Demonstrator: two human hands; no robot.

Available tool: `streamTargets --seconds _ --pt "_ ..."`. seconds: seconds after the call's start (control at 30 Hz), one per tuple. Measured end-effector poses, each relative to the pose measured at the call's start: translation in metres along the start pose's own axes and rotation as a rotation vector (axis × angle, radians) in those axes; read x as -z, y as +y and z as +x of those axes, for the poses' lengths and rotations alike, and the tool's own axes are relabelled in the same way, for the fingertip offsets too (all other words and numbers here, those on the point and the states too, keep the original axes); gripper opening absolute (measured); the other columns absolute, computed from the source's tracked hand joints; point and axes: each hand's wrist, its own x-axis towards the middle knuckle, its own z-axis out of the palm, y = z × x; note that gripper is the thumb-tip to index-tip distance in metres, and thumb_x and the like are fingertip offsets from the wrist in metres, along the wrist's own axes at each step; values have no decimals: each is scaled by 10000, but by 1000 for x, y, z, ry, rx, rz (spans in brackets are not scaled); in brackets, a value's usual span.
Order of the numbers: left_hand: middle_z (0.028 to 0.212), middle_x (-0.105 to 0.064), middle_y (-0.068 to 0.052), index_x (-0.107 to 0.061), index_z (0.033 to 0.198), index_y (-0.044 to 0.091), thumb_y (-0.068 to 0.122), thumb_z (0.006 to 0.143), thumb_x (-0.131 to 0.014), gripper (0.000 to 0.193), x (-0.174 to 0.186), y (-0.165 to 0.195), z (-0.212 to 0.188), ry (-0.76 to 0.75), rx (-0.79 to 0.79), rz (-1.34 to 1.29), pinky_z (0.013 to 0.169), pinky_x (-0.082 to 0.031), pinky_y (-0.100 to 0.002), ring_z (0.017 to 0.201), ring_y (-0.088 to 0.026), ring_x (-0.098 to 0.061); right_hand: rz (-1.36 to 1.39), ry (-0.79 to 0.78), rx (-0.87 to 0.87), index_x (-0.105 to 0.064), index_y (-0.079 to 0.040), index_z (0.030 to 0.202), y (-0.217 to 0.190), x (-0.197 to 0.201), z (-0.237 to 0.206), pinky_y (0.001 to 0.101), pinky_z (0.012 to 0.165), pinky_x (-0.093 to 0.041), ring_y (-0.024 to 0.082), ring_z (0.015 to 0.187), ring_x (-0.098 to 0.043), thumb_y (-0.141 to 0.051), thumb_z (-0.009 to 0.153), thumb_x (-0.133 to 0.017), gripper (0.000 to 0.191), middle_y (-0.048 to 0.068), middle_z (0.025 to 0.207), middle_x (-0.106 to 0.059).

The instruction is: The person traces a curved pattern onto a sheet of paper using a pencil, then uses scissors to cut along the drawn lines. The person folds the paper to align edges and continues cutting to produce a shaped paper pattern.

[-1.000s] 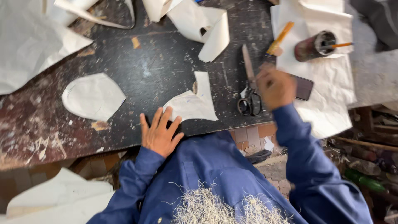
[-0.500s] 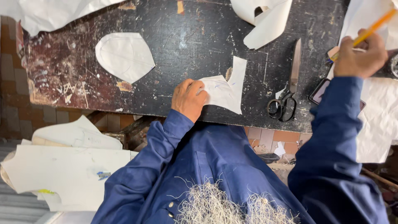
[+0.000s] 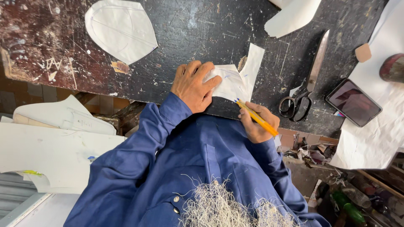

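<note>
Small white paper piece (image 3: 235,82) lying flat at the near edge of the dark, scarred tabletop (image 3: 189,33), roughly at the middle of the view; irregular in outline, with a narrow strip rising toward the far side; faint blue lines already visible on its surface, so marking judged begun but not finished.

Pinned down by the left hand (image 3: 194,86), palm flat, fingers (image 3: 210,75) spread slightly and pressed onto the left part of the sheet; held steady rather than gripped.

Met at its near edge by the tip of a yellow pen (image 3: 256,117), pinched between thumb and fingers of the right hand (image 3: 257,124); tip touching or just beside the paper's border, exact contact hard to tell; looks like tracing or drawing in hand, with cutting seemingly left to do.

Large scissors (image 3: 307,82) lying closed to the right, untouched, handles near and blades pointing far; a dark phone (image 3: 353,102) further right, resting partly on a big white sheet (image 3: 370,143); a small tan block (image 3: 363,52) and a dark round container (image 3: 393,67) at the far right.

Far left on the tabletop, a rounded white paper shape (image 3: 120,29), already cut out, with pencil lines; another curled white scrap (image 3: 292,17) at the far edge.

Below the tabletop to the left, more white pattern sheets (image 3: 54,151) stacked; blue sleeves across the near foreground.
</note>
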Motion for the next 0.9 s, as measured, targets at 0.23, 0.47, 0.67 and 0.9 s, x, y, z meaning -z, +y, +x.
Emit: streamTargets --seconds 0.23,0.47,0.67,0.9 --pt "1359 -525 -31 -650 1240 259 266 752 -733 495 -14 -19 0 -16 -61 -50 926 -377 -502 1194 -286 -473 -315 152 289 -736 -15 1054 28 -15 -9 289 717 -591 207 767 -756 -44 819 -811 249 134 903 -759" --pt "1368 -517 -13 -652 1223 265 258 750 -737 481 -23 -22 -2 -43 -38 -66 932 -364 -505 1196 -282 -461 -343 209 241 -734 -27 1053 47 -23 -13 296 720 -600 196 756 -761 -73 804 -853 280 122 915 -766" --pt "1367 -520 -24 -660 1223 250 267 747 -747 485 -25 -22 -2 -52 -36 -70 926 -357 -513 1188 -289 -455 -389 221 296 -727 -33 1083 26 -26 -5 316 748 -606 245 798 -765 -54 834 -855 281 135 933 -755" --pt "1386 -515 -30 -664 1244 229 279 757 -769 500 -22 -23 -4 -40 -25 -108 967 -365 -510 1235 -290 -459 -321 30 425 -694 -45 1144 9 -54 26 333 702 -587 282 783 -750 -38 837 -854 346 139 895 -735"
